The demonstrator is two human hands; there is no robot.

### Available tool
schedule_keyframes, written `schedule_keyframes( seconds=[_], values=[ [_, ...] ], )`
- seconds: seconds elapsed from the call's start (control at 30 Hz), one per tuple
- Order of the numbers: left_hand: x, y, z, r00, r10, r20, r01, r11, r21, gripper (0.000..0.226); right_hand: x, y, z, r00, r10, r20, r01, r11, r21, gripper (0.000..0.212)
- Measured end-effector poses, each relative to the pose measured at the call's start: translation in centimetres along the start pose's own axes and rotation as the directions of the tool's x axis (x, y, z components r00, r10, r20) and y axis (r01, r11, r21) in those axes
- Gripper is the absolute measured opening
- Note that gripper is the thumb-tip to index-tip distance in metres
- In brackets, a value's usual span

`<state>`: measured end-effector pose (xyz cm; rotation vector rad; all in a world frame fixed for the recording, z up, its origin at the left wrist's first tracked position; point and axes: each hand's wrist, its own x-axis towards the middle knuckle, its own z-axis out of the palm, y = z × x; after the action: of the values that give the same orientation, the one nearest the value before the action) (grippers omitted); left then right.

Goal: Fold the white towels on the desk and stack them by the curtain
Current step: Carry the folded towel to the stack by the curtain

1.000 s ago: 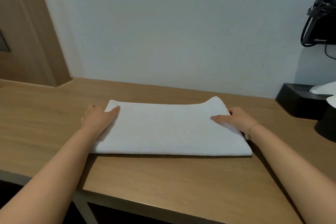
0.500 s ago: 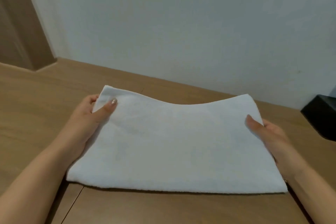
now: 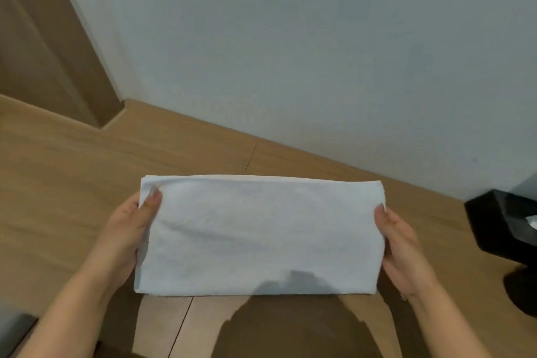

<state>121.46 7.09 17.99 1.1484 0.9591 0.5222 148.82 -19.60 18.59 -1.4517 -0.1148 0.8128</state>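
A folded white towel (image 3: 261, 235) is held flat above the wooden desk (image 3: 72, 183), its long edges running left to right. My left hand (image 3: 128, 235) grips its left end, thumb on top near the far corner and fingers underneath. At the right end my right hand (image 3: 404, 247) grips it the same way, thumb on the top edge. A shadow falls on the towel's near edge. No curtain and no other towel is in view.
A black tissue box (image 3: 505, 224) stands at the right edge of the desk, with a dark round object (image 3: 523, 291) in front of it. A pale wall runs behind the desk, and a wooden door frame (image 3: 43, 46) rises at the left.
Both hands slid under the towel's ends and lifted it off the desk. The towel has come nearer and the view has tilted down.
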Motion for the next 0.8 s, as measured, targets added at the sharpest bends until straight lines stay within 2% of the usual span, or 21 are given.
schedule_keyframes(
  seconds=[0.13,0.27,0.37,0.5,0.7,0.8],
  values=[
    [-3.6,4.2,-3.4,0.990,-0.002,-0.139,0.000,1.000,-0.015,0.042,-2.2,-3.2,5.2,1.000,-0.006,-0.012,0.005,0.998,-0.070,0.031],
    [-7.1,7.9,-8.4,0.963,0.036,-0.266,-0.045,0.999,-0.029,0.040,-4.0,-6.0,11.6,0.999,-0.029,0.044,0.035,0.991,-0.127,0.027],
    [-9.3,9.8,-13.2,0.915,0.038,-0.402,-0.068,0.996,-0.060,0.025,-4.9,-7.2,17.7,0.987,-0.108,0.119,0.130,0.972,-0.195,0.022],
    [-12.2,11.6,-20.4,0.865,0.062,-0.498,-0.098,0.994,-0.046,0.025,-6.1,-6.9,26.9,0.961,-0.200,0.189,0.239,0.947,-0.213,0.008],
    [-18.2,12.8,-31.4,0.748,0.111,-0.655,-0.134,0.991,0.014,0.025,-8.7,-3.4,38.8,0.886,-0.188,0.423,0.295,0.933,-0.204,0.009],
    [-22.3,12.2,-34.6,0.618,0.191,-0.763,-0.138,0.981,0.134,0.023,-9.9,-1.0,43.6,0.828,-0.125,0.547,0.280,0.937,-0.210,0.011]
  ],
)
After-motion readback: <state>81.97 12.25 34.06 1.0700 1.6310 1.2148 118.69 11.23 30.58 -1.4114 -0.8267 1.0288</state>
